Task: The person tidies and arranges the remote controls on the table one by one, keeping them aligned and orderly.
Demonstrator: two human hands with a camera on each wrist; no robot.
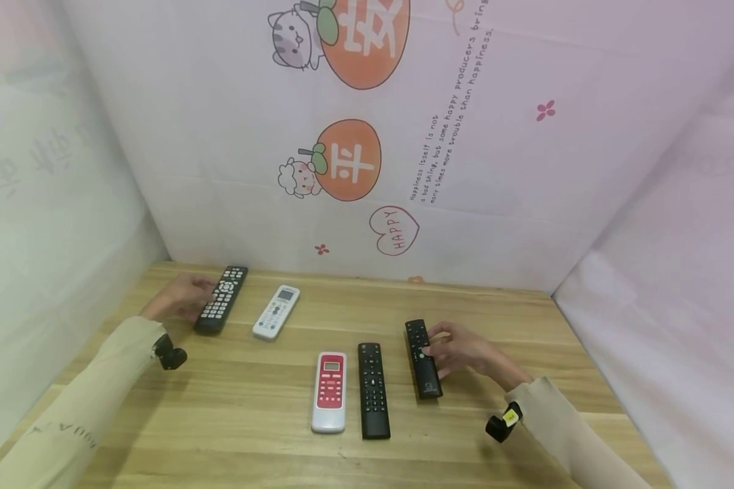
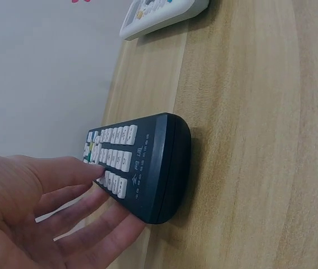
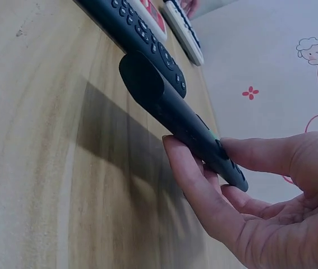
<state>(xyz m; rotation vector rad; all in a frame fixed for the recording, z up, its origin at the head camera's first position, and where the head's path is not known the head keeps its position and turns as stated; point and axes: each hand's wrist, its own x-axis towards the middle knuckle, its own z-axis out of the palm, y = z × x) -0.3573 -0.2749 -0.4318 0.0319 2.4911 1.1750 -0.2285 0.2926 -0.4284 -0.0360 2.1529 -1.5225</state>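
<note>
At the table's far left, my left hand [image 1: 189, 296] grips a black remote control with white buttons [image 1: 221, 299]. Its thumb lies on the buttons in the left wrist view, and the fingers [image 2: 111, 230] pass along the near edge and under it. My right hand [image 1: 461, 350] pinches a smaller black remote control [image 1: 424, 360] between thumb and fingers. In the right wrist view this remote is tilted and held off the wood, its shadow falling beside it. A long black remote control [image 1: 374, 390] lies just left of it.
A white remote control with a small screen [image 1: 276, 312] lies right of my left hand. The white-and-red remote [image 1: 329, 392] lies near the middle of the wooden table [image 1: 232, 414]. Printed cloth walls [image 1: 465, 244] close off the back and both sides.
</note>
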